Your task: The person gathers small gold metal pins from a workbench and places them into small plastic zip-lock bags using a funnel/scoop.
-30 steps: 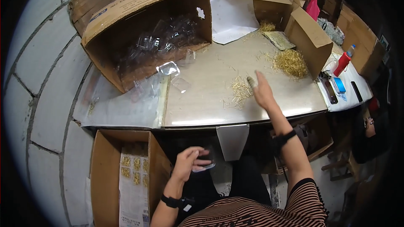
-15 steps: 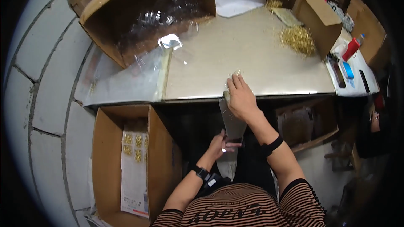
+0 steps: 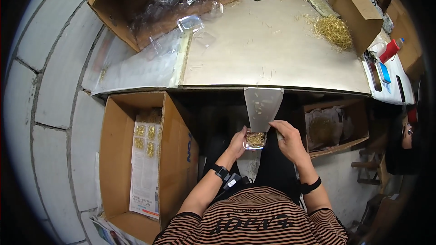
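My left hand (image 3: 237, 143) is closed round the side of a small clear plastic box (image 3: 245, 146) in front of my lap. Thin gold-coloured wire pins (image 3: 256, 139) fill the box. Just above it ends a grey sloping chute (image 3: 263, 109), fixed at the table's front edge, with a few pale specks on its surface. My right hand (image 3: 290, 140) is beside the chute's lower right corner, fingers bent and thumb and forefinger close together. Whether a small thing is between them is hidden.
The metal-topped table (image 3: 254, 41) bears a heap of gold pins (image 3: 334, 31) at right. A cardboard box (image 3: 122, 9) of clear plastic cases stands back left. Below left, another cardboard box (image 3: 177, 163) holds filled cases (image 3: 145, 140). An open box (image 3: 338, 149) sits under the table at right.
My right hand has come down from the table edge to the chute's lower end. Gold pins now show in the plastic box in my left hand. The view has shifted.
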The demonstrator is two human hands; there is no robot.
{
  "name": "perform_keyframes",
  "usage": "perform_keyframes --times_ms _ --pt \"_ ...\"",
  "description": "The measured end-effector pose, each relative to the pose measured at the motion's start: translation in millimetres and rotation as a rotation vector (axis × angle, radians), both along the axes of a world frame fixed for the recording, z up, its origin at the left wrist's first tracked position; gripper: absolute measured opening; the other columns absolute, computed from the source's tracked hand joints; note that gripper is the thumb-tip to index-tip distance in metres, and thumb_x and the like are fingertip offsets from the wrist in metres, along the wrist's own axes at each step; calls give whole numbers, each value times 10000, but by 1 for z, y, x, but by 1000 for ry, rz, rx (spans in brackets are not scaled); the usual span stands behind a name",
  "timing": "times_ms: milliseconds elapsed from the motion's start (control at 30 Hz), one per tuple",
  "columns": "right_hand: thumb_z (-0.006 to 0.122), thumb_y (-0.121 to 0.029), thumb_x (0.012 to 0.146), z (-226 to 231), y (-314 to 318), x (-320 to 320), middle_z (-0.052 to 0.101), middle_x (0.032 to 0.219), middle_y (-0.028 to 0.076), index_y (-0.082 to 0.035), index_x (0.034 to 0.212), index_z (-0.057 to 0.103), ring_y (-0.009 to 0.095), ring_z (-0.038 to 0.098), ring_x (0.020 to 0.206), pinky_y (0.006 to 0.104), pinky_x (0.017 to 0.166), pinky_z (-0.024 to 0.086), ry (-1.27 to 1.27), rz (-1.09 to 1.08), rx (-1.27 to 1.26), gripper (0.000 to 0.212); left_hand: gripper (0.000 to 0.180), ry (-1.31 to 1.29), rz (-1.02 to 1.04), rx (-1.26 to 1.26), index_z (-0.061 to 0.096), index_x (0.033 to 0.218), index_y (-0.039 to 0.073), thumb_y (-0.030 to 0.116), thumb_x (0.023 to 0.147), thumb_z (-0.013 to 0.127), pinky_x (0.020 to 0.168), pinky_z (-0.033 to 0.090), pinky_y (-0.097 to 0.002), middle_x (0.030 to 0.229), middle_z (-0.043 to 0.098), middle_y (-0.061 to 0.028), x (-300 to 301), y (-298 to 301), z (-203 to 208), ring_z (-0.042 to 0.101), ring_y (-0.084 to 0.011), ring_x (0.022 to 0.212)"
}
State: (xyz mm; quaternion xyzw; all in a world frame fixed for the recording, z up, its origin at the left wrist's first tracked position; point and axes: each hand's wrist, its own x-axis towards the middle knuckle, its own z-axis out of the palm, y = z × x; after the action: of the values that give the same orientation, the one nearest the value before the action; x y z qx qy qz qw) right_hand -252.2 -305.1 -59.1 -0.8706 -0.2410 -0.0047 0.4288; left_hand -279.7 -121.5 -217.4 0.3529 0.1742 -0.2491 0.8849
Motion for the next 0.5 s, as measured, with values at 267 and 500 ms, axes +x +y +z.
perform_keyframes --times_ms 267,500 --pt "495 148 731 -36 23 -16 602 1076 193 12 1086 588 364 587 1013 384 872 484 33 15 7 392 517 -56 -30 -70 524 1179 -20 432 994 355 666 574 -333 1044 646 -126 0 6 -2 668 -215 848" --pt "521 62 725 -6 28 11 639 1021 187 9 1062 619 364 603 978 402 848 499 81 226 -281 356 436 65 98 -67 565 1133 -40 348 995 421 822 526 -348 1055 639 -129 -7 -2 1 648 -208 916"
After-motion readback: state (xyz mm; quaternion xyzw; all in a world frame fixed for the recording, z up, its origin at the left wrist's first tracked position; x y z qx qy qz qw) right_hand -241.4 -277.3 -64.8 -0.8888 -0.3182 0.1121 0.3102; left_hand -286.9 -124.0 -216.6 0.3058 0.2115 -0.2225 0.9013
